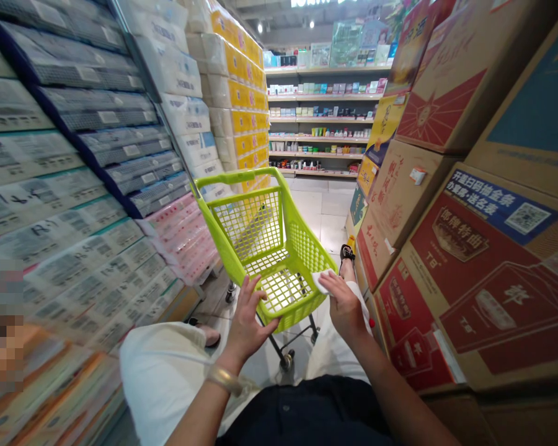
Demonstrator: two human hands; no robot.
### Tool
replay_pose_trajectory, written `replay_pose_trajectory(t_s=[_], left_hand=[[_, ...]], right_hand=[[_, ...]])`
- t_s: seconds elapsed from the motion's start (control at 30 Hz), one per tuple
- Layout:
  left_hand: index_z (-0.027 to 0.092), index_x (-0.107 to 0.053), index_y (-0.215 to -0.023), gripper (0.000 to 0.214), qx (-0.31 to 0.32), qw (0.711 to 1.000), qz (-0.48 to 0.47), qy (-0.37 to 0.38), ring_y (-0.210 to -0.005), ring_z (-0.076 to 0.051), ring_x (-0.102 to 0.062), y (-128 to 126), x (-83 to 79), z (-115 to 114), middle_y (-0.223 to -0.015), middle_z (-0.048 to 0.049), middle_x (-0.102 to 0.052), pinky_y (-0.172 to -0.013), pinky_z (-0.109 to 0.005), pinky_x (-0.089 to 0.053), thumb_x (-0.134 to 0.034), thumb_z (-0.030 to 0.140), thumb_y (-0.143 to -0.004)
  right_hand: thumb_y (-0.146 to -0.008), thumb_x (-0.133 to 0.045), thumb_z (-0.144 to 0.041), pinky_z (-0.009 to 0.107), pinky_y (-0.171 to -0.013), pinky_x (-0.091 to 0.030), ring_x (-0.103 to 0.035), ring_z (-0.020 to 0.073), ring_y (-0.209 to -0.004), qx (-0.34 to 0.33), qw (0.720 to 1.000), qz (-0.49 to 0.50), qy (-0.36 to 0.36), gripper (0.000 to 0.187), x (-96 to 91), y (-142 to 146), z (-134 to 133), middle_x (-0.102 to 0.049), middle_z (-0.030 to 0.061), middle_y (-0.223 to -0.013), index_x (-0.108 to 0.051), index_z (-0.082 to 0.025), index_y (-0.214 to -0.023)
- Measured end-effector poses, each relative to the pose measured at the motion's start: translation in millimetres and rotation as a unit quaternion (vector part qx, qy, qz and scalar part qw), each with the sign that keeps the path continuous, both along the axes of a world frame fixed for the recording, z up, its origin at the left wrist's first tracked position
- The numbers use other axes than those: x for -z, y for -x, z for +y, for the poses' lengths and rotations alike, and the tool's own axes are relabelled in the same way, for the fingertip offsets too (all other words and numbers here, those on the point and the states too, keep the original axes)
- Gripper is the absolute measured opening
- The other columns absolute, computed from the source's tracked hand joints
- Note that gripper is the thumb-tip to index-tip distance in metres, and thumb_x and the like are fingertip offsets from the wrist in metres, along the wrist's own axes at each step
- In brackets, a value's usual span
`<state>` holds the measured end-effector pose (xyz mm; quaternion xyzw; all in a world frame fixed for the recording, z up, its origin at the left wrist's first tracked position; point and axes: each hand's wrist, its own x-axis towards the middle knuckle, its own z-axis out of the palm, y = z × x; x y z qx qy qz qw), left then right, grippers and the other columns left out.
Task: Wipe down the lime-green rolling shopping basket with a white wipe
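Observation:
A small lime-green shopping cart (265, 241) stands tipped toward me in a narrow aisle, its basket empty. My left hand (246, 319) grips the near rim of the basket, fingers curled over the edge. My right hand (344, 300) presses a white cloth (324, 280) against the cart's right rim, fingers closed on it. I am seated or crouched low, with my knees in white trousers on either side of the cart.
Stacked packs of tissue and paper goods (74, 186) wall the left side. Brown and red cardboard boxes (469, 248) are piled on the right. The tiled aisle floor (320, 210) runs ahead to shelves of small products (320, 124).

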<state>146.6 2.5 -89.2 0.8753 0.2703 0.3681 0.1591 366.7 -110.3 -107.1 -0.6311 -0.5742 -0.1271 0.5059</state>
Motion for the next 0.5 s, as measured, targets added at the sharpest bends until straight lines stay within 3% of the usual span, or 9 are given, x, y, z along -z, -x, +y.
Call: replay_pose_trajectory(t_s=[0.07,0.23,0.4,0.5], left_hand=[[0.023,-0.048,-0.098,0.033,-0.003,1.0,-0.001,0.004,-0.149,-0.035,-0.02,-1,0.3,0,-0.149,-0.0143,-0.042,-0.116,-0.059,-0.032,-0.07,0.022,-0.073],[0.023,-0.048,-0.099,0.035,-0.004,1.0,0.006,0.008,-0.149,-0.036,-0.02,0,0.4,0,-0.149,-0.0144,-0.041,-0.116,-0.06,-0.031,-0.07,0.02,-0.072],[0.023,-0.048,-0.099,0.034,0.0,1.0,0.007,0.004,-0.149,-0.036,-0.019,1,0.3,1,-0.149,-0.0154,-0.041,-0.116,-0.06,-0.031,-0.07,0.022,-0.073],[0.023,-0.048,-0.099,0.034,-0.004,1.0,0.003,0.004,-0.149,-0.036,-0.02,0,1.3,1,-0.15,-0.0153,-0.04,-0.116,-0.06,-0.03,-0.069,0.02,-0.072]], right_hand=[[-0.086,-0.04,-0.002,0.049,-0.106,-0.05,-0.061,0.0234,-0.124,0.002,1.0,0.002,-0.002,0.049,1.2,3,-1,-0.072,0.009,-0.12,-0.07,-0.023,-0.119],[-0.089,-0.041,-0.004,0.045,-0.108,-0.048,-0.059,0.0196,-0.127,-0.122,0.992,-0.03,0.028,0.048,1.3,26,-1,-0.07,0.0055,-0.126,-0.067,-0.026,-0.123],[-0.088,-0.04,-0.003,0.05,-0.106,-0.049,-0.063,0.0233,-0.122,-0.004,1.0,0.017,-0.005,0.046,0.5,-11,1,-0.072,0.0083,-0.119,-0.071,-0.024,-0.116],[-0.088,-0.041,-0.004,0.05,-0.106,-0.049,-0.062,0.024,-0.122,0.005,1.0,0.011,-0.005,0.045,1.6,-9,0,-0.072,0.0085,-0.119,-0.072,-0.023,-0.115]])
